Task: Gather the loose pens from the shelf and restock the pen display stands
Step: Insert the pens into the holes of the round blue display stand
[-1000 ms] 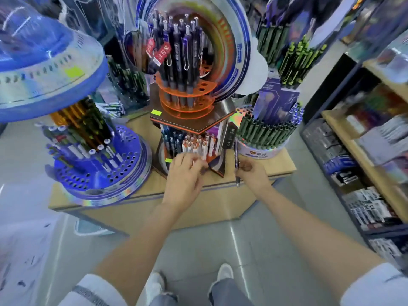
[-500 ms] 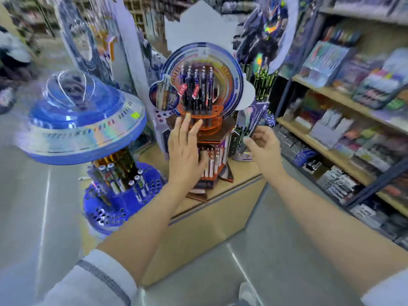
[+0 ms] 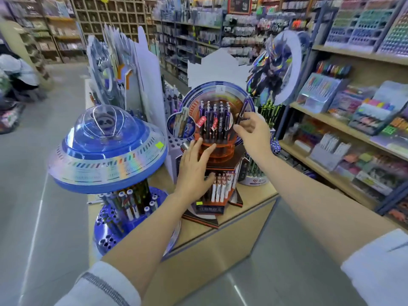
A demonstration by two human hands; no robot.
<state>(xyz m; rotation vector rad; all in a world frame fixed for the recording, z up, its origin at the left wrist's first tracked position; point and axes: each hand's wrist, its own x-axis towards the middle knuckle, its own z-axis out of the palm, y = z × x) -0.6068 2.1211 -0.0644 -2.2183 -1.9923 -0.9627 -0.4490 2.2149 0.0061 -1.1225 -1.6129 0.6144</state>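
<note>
An orange tiered pen stand (image 3: 217, 149) sits on a dark hexagonal base on the wooden display table (image 3: 223, 237), with several dark purple pens (image 3: 215, 120) upright in its top ring. My left hand (image 3: 194, 166) rests flat with straight fingers against the stand's left side. My right hand (image 3: 254, 131) pinches a dark purple pen (image 3: 242, 112), held tilted just right of the standing pens. White pens (image 3: 221, 187) fill the lower tier below my left hand.
A blue saucer-shaped pen display (image 3: 108, 151) with pens under it stands at the left of the table. Green pens (image 3: 268, 111) and a robot cutout (image 3: 276, 65) stand behind. Stocked wooden shelves (image 3: 344, 127) line the right. A person (image 3: 19, 74) crouches far left.
My view has risen from the table to the stand's top. My right hand carried the pen up from the table edge to the top ring. My left hand moved from the lower tier to the orange tier.
</note>
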